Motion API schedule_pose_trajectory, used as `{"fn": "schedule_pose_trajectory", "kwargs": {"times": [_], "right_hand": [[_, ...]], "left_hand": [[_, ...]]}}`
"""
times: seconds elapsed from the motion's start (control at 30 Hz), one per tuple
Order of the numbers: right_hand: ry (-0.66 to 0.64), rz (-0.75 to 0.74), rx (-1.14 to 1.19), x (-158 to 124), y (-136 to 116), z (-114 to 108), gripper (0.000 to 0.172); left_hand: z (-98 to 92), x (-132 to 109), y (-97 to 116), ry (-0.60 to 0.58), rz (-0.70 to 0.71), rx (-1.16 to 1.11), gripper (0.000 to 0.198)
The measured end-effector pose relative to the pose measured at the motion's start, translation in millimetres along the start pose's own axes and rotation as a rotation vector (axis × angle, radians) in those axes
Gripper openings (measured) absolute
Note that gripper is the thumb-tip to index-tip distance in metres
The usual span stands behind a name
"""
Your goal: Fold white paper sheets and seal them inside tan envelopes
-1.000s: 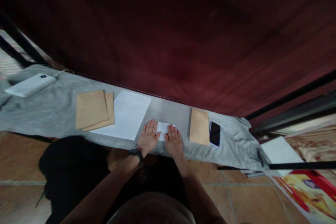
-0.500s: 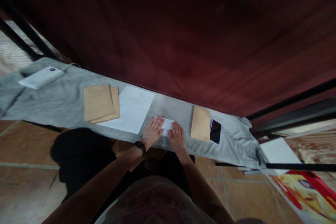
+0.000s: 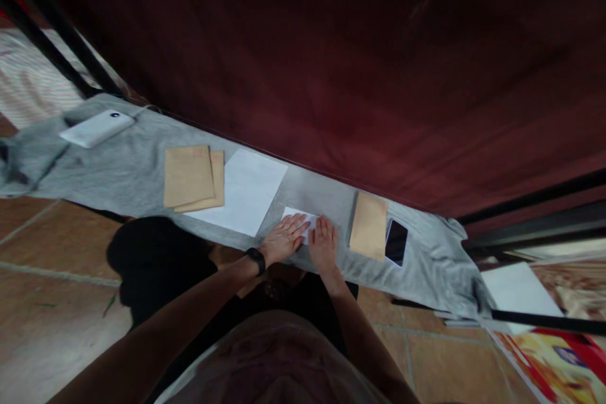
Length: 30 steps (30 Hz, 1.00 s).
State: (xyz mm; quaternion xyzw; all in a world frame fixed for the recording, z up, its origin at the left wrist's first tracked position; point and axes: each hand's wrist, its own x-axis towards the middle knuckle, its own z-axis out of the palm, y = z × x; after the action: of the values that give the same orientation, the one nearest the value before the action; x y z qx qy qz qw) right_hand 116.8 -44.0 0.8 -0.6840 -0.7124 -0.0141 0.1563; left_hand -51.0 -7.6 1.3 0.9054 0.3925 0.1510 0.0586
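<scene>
A small folded white paper lies on the grey cloth, partly covered by both hands. My left hand, with a black band on its wrist, rests flat on the paper's left part, fingers stretched out. Flat on its right end lies my right hand, fingers extended and pointing away from me. Just left of them is a larger white sheet, its left side under two brown envelopes. To the right of my hands lies another brown envelope.
A phone with a dark screen touches the right-hand envelope. At the far left a white device with a cable lies on the grey cloth. A dark red curtain hangs along the back edge. Black bars stand at both ends.
My left hand has slid right across the small paper, closer to my right hand, uncovering its upper left corner. The whole view has shifted slightly.
</scene>
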Motion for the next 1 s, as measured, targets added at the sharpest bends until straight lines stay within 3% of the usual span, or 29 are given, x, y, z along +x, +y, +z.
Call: {"fn": "schedule_pose_trajectory", "kwargs": {"times": [0.17, 0.43, 0.7, 1.0], "right_hand": [[-0.145, -0.2, 0.033, 18.8, -20.6, 2.5, 0.049], [-0.161, -0.117, 0.024, 15.3, -17.9, 9.1, 0.055], [-0.066, -0.06, -0.007, 11.5, -10.2, 13.1, 0.054], [-0.004, 0.016, -0.035, -4.2, 18.0, 11.7, 0.053]], "left_hand": [[4.7, -1.0, -3.0, -0.028, 0.017, 0.014, 0.046], [6.3, -1.4, -3.8, -0.028, -0.009, 0.042, 0.051], [9.7, -13.7, -26.7, 0.082, -0.123, 0.033, 0.06], [4.1, -15.3, -22.9, 0.08, -0.172, 0.075, 0.061]]}}
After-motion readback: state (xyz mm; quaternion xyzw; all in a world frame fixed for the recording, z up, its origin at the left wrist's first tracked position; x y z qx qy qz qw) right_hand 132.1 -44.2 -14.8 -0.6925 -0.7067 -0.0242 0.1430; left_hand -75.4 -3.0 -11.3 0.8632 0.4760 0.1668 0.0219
